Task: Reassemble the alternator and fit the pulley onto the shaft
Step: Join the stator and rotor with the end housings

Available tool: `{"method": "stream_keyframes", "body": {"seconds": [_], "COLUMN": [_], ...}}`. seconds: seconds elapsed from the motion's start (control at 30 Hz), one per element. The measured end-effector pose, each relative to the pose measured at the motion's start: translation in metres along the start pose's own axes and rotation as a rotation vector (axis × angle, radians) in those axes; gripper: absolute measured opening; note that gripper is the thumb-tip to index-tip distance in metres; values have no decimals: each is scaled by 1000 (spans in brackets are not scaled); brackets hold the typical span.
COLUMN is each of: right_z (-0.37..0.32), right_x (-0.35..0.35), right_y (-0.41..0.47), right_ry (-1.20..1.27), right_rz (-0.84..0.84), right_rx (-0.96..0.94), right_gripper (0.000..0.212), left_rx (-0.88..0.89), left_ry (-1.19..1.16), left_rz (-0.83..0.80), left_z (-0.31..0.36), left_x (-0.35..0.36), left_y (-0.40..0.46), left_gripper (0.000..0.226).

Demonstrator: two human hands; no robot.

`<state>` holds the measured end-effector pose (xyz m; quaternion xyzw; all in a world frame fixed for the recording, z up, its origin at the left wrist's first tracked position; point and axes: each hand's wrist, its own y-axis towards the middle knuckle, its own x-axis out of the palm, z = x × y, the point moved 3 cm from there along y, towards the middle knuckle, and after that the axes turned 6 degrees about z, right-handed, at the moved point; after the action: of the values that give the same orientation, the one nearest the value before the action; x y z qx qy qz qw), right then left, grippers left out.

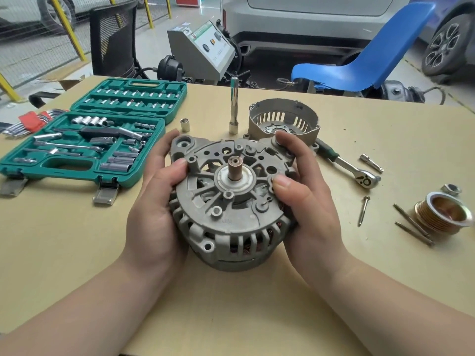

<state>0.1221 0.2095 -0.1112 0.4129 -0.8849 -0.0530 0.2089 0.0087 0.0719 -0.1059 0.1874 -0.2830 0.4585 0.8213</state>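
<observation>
Grey cast-aluminium alternator body with a copper-tipped shaft pointing up sits mid-table, gripped from both sides: left hand and right hand curl fingers and thumbs round its rim. Brass-coloured ribbed pulley lies well apart at the right, beside long bolts, near a chrome ratchet

A dull grey alternator housing is seen, with a copper-brown shaft at its centre. Left of it, a teal socket case is shown; right of it, a brass-gold ribbed pulley. Behind, a blue chair.
</observation>
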Motion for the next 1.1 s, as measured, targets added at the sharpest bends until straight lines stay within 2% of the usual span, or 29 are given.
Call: {"method": "stream_keyframes", "body": {"seconds": [0.23, 0.5, 0.77, 0.9, 1.1], "right_z": [-1, -7, -6, -1, 4], "right_x": [1, 6, 5, 7, 7], "right_y": [-8, -13, -18, -19, -17], "right_ry": [-27, -93, -57, 25, 35], "right_rz": [-21, 21, 18, 79, 131], "right_rx": [-26, -47, 81, 136, 200], "right_gripper": [69, 70, 64, 78, 83], "left_rx": [43, 43, 16, 13, 24], "left_ry": [58, 74, 49, 42, -12], "left_rz": [-34, -44, -35, -14, 102], "left_z": [0, 1, -3, -8, -1], "left_x": [-3, -4, -6, -5, -10], "left_y": [-4, -3, -6, -8, -7], "left_gripper": [48, 41, 50, 62, 52]}}
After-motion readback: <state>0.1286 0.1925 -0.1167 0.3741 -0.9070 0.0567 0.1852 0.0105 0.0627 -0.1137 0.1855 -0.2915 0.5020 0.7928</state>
